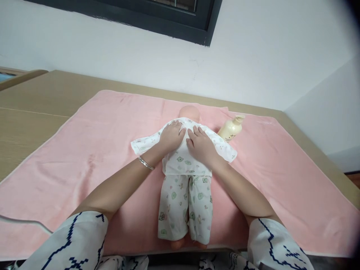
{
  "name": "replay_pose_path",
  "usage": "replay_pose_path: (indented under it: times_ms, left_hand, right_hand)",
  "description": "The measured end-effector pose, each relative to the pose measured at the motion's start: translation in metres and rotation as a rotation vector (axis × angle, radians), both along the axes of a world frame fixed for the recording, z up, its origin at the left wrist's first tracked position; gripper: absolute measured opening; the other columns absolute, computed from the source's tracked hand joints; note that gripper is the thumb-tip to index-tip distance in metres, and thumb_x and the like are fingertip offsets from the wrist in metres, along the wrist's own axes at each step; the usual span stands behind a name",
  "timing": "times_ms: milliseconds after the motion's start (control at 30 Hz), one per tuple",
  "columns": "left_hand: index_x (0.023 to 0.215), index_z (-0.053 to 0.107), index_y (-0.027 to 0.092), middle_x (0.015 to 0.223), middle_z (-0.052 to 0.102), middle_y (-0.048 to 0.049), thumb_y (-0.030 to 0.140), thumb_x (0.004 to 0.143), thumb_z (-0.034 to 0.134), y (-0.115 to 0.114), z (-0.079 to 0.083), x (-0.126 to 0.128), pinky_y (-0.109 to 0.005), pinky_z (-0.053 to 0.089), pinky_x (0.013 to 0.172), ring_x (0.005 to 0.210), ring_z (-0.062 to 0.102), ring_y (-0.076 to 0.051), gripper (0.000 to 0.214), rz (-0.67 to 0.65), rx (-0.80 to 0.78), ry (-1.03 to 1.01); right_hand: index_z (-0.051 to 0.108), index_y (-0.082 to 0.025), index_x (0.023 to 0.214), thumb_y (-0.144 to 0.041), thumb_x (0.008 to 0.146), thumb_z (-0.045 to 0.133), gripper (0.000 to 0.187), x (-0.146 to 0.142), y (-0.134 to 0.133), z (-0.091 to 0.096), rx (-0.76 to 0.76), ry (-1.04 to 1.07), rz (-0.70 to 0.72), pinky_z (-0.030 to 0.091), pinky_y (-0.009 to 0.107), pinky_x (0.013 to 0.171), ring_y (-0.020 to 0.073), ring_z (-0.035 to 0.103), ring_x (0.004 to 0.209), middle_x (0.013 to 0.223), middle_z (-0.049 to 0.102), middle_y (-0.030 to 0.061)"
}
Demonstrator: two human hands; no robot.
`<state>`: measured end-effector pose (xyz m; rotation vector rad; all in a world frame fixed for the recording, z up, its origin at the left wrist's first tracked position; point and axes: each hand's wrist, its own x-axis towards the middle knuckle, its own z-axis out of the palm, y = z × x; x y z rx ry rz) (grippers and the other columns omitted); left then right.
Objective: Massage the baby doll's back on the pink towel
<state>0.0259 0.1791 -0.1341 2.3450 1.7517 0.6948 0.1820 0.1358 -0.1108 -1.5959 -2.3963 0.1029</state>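
Note:
A baby doll (pixel 189 112) lies on a pink blanket, its feet toward me and its head at the far end. It wears a white printed top (pixel 184 165) with the sleeves spread out and matching trousers (pixel 173 204). My left hand (pixel 172 135) rests flat on the left side of the doll's upper body, fingers stretched out. On the right side my right hand (pixel 201 144) lies flat in the same way, its fingers slightly spread. Nothing is held in either hand. A cream pump bottle (pixel 231 129) is on the blanket by the doll's right-hand sleeve, partly hidden by it.
The pink blanket (pixel 112 127) covers much of a wooden table (pixel 30 101). Behind it stands a white wall (pixel 247 56) with a dark window frame (pixel 168 22). A pale cable (pixel 26 221) runs over the blanket at lower left.

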Motion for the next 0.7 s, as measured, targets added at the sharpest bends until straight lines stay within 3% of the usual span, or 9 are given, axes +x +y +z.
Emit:
replay_pose_path:
  times_ms: [133, 267, 500, 700]
  left_hand:
    - [0.135, 0.058, 0.0, 0.146, 0.056, -0.0242, 0.026, 0.102, 0.036, -0.023, -0.001, 0.018, -0.049, 0.039, 0.12, 0.142, 0.05, -0.034, 0.047, 0.059, 0.12, 0.094]
    - [0.13, 0.061, -0.001, 0.143, 0.059, -0.0244, 0.022, 0.101, 0.036, -0.037, -0.001, 0.026, -0.048, 0.043, 0.116, 0.139, 0.053, -0.034, 0.045, 0.032, 0.165, 0.143]
    - [0.141, 0.052, 0.003, 0.153, 0.051, -0.02, 0.025, 0.097, 0.038, -0.015, -0.007, 0.013, -0.05, 0.037, 0.121, 0.145, 0.045, -0.032, 0.051, 0.067, 0.074, 0.057]
    - [0.143, 0.051, 0.003, 0.152, 0.052, -0.0193, 0.027, 0.097, 0.039, -0.013, -0.013, 0.014, -0.053, 0.031, 0.124, 0.145, 0.044, -0.034, 0.054, 0.076, 0.095, -0.02]
  right_hand:
    - [0.04, -0.006, 0.155, -0.037, 0.105, 0.031, 0.059, 0.013, 0.023, -0.002, -0.09, 0.079, -0.014, 0.025, 0.053, 0.126, 0.035, 0.026, 0.155, 0.164, 0.032, 0.0224]
    - [0.037, -0.006, 0.156, -0.037, 0.105, 0.032, 0.06, 0.014, 0.032, -0.006, -0.055, 0.063, -0.057, 0.019, 0.057, 0.126, 0.0368, 0.024, 0.155, 0.164, 0.031, 0.023]
    - [0.042, -0.001, 0.153, -0.028, 0.102, 0.037, 0.058, -0.005, -0.009, 0.006, -0.088, 0.01, -0.079, 0.028, 0.052, 0.125, 0.0378, 0.029, 0.154, 0.16, 0.038, 0.0255]
    - [0.05, -0.009, 0.149, -0.033, 0.102, 0.037, 0.055, 0.009, 0.014, -0.006, -0.042, 0.171, -0.005, 0.028, 0.052, 0.126, 0.0331, 0.031, 0.153, 0.161, 0.041, 0.0175]
